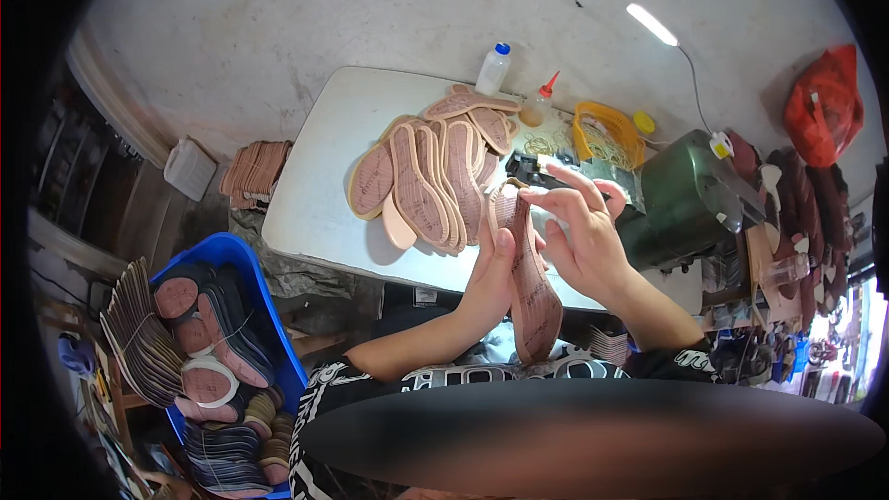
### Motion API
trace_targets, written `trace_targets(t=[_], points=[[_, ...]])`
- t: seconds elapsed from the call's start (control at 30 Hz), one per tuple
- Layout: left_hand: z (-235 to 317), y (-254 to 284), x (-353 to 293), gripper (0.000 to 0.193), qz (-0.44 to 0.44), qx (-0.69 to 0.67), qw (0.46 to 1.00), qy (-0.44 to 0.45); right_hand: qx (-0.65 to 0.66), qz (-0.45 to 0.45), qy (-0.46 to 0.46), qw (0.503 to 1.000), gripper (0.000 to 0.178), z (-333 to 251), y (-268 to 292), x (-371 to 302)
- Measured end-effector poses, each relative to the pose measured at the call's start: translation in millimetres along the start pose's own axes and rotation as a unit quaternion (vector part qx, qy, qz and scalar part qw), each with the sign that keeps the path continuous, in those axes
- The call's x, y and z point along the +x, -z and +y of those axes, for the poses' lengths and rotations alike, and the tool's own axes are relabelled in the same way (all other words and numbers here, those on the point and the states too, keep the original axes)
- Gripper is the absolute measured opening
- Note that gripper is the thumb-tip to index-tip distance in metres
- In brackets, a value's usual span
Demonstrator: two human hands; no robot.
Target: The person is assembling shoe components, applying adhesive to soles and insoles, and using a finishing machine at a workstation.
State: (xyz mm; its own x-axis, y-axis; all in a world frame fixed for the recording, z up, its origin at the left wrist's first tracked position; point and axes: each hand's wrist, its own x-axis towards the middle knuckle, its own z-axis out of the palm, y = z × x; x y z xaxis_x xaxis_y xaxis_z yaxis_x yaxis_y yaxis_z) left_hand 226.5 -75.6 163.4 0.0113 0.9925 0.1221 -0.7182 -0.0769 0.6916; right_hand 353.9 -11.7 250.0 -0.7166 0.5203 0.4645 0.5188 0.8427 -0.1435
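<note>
A pinkish-brown shoe insole (pixel 537 301) with a pale edge stands on end in front of me, just past the near edge of the white table (pixel 319 143). My left hand (pixel 493 276) is closed round its side, with the thumb lying along it. At its upper end, the index fingertip of my right hand (pixel 588 239) touches the rim. The other right fingers are spread and the thumb is apart from the index. Beyond my left hand lies a heap of similar insoles (pixel 421 185), several overlapping.
A white bottle (pixel 494 71), a red-nozzled bottle (pixel 534 111) and a yellow basket (pixel 593 143) stand along the back. At right is a dark green machine (pixel 681 181) under a lit lamp (pixel 653 25). A blue crate (pixel 289 352) of bundled soles stands at left.
</note>
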Motion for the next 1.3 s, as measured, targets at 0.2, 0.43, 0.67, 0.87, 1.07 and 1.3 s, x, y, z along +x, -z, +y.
trace_targets(t=[0.2,0.43,0.67,0.87,1.07,1.3], points=[[-8,-8,5,0.058,0.019,0.204,0.974,-0.094,0.04,0.011,-0.009,0.999,0.028,-8,-1,-4],[-10,-14,0,0.046,-0.031,0.149,0.986,-0.062,0.038,-0.005,-0.05,0.998,0.022,-6,2,-24],[-13,-11,3,0.053,-0.092,0.25,0.961,-0.077,0.055,0.014,-0.044,0.997,0.034,-12,10,-26],[-24,-5,4,0.059,-0.031,0.277,0.947,-0.158,0.121,0.017,-0.072,0.99,0.039,-14,-2,-42],[-22,-8,9,0.061,-0.029,0.33,0.929,-0.166,0.121,0.027,-0.069,0.99,0.041,-14,7,-44],[-35,-1,11,0.062,-0.016,0.241,0.958,-0.154,0.142,0.017,-0.074,0.987,0.044,-18,-5,-48]])
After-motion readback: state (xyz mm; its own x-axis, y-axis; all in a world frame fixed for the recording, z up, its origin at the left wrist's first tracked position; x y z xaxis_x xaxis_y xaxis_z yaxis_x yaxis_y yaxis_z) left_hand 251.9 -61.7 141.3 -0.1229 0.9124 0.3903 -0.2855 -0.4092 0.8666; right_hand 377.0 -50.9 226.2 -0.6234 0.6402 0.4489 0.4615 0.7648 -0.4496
